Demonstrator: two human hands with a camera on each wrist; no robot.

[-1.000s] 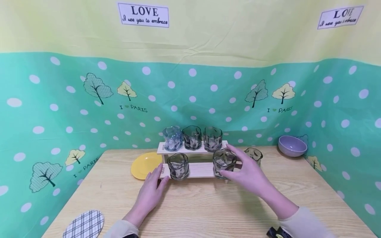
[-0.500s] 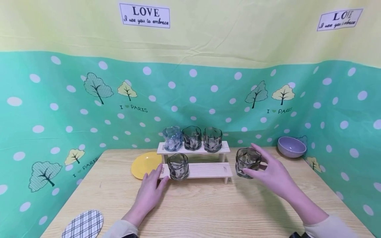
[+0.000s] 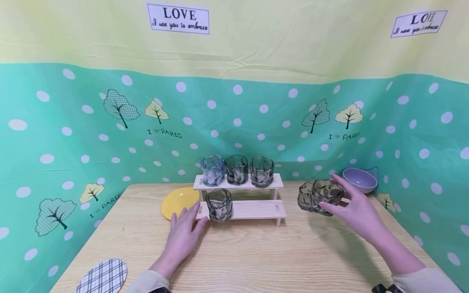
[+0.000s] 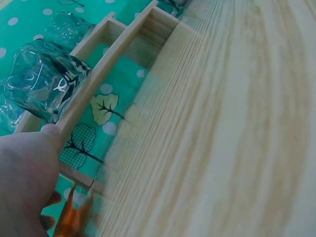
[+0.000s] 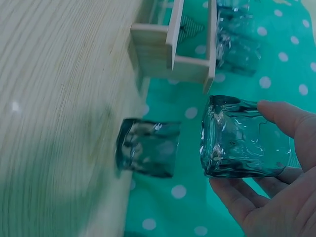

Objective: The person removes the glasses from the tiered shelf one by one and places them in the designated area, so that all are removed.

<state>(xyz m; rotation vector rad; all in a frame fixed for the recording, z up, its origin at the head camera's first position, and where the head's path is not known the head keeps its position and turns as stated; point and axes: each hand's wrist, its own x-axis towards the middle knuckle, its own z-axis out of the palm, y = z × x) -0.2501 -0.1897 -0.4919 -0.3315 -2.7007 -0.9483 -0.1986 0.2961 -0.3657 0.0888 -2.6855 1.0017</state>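
My right hand (image 3: 359, 211) grips a smoky grey, wavy-sided glass (image 3: 327, 196) between thumb and fingers, above the table at the right. In the head view it partly covers a similar glass (image 3: 305, 197). The right wrist view shows the standing glass (image 5: 149, 148) apart from the held glass (image 5: 242, 138). A two-tier pale wooden rack stands in the middle. My left hand (image 3: 182, 236) rests at the left end of its lower shelf (image 3: 253, 209), thumb near the front edge, fingers fairly straight. Beside it on that shelf sits another grey glass (image 3: 219, 205).
On the upper shelf (image 3: 278, 182) stand a bluish glass (image 3: 213, 171) and two grey glasses (image 3: 236, 170). A yellow plate (image 3: 176, 203) lies left of the rack. A purple bowl (image 3: 360, 181) sits at the back right. Front left is a checked round mat (image 3: 104, 276).
My right hand has lifted the grey glass off the lower shelf's right end and carried it rightward, past the standing glass. The left hand has stayed at the rack, its fingers slightly more spread.
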